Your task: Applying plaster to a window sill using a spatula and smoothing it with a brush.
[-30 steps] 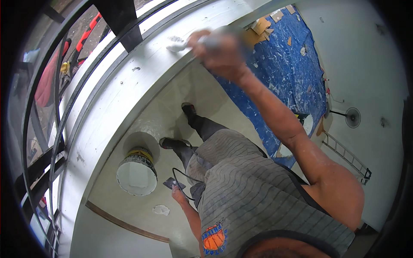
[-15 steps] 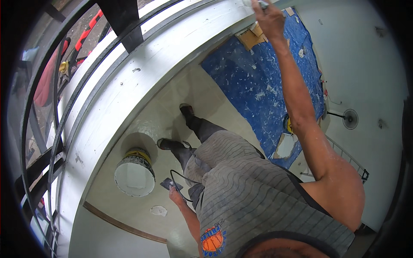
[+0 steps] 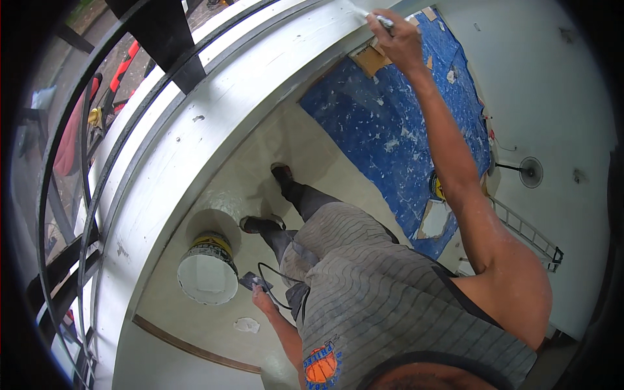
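Observation:
My right hand (image 3: 398, 44), arm stretched out, is closed around the handle of a putty knife (image 3: 383, 23). The knife's pale tip meets the white window ledge (image 3: 260, 71), whose paint has several chips and dark marks. Low by my side, my left hand (image 3: 262, 298) grips a dark, flat rectangular scraper (image 3: 252, 281) with white smears on it. Just left of that scraper a bucket (image 3: 208, 279) with white material inside stands on the floor. A white splat (image 3: 247, 325) lies below the bucket.
Black window bars (image 3: 84, 195) curve along the left. A spattered blue sheet (image 3: 383, 130) covers part of the floor, with cardboard (image 3: 370, 60) and a small yellow-black tub (image 3: 437, 186) on it. Farther right are a fan (image 3: 530, 172) and a ladder (image 3: 526, 231).
My right hand has come slightly down and left, and the putty knife now shows more fully at the ledge. My left hand still holds the scraper low; the view has shifted a little.

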`<action>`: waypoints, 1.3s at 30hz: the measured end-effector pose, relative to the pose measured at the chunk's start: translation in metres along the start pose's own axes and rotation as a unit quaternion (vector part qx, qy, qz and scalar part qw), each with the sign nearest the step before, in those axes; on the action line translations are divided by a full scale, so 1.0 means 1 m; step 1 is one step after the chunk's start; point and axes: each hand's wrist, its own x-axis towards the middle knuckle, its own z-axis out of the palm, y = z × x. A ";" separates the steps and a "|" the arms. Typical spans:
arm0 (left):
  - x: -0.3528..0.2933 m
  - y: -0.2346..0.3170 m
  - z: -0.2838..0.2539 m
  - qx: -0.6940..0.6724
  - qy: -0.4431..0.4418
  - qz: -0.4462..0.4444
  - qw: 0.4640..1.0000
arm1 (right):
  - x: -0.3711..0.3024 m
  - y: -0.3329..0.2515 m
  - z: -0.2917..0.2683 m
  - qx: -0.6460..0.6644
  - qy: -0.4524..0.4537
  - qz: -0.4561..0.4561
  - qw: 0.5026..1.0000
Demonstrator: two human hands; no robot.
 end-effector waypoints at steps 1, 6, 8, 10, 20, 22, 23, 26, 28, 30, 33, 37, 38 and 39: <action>0.002 -0.001 0.000 0.004 -0.010 0.003 1.000 | -0.009 0.016 0.005 -0.023 0.002 -0.009 1.000; 0.000 -0.018 -0.008 -0.016 0.008 0.057 0.998 | 0.004 -0.005 -0.007 0.068 -0.054 -0.038 0.995; 0.008 -0.033 -0.014 -0.024 0.010 0.030 0.999 | 0.029 0.012 -0.003 -0.054 -0.030 -0.078 0.995; 0.012 -0.036 -0.010 -0.027 -0.003 0.004 1.000 | 0.045 0.008 0.004 -0.010 -0.055 -0.036 0.998; -0.003 -0.050 -0.006 -0.010 -0.014 0.000 1.000 | 0.046 0.003 -0.011 0.006 -0.103 0.060 0.993; 0.000 -0.057 -0.011 -0.025 -0.019 -0.002 1.000 | 0.044 0.012 0.003 -0.064 -0.142 0.086 0.984; -0.002 -0.052 -0.010 -0.016 -0.009 0.004 1.000 | 0.039 0.018 0.008 -0.061 -0.144 0.084 0.984; -0.009 -0.028 -0.003 0.037 -0.006 0.024 0.999 | 0.030 0.036 0.000 -0.081 -0.119 -0.029 0.989; -0.007 -0.023 -0.005 0.075 -0.006 0.041 0.996 | 0.032 0.033 0.006 -0.089 -0.103 0.022 0.990; 0.002 -0.025 -0.005 0.009 0.002 0.030 1.000 | 0.026 0.026 0.027 -0.145 -0.048 0.002 0.988; 0.005 -0.017 -0.003 -0.009 0.008 0.036 0.999 | -0.007 -0.040 0.050 -0.108 -0.048 -0.064 0.991; -0.001 -0.002 0.002 -0.022 0.008 0.041 0.999 | -0.035 -0.132 0.055 0.030 -0.053 -0.133 0.989; -0.001 0.002 0.003 -0.003 0.003 0.036 0.999 | -0.041 -0.148 0.056 0.075 -0.057 -0.129 0.987; -0.001 0.005 0.003 0.015 0.001 0.031 0.999 | -0.043 -0.157 0.054 0.074 -0.055 -0.127 0.988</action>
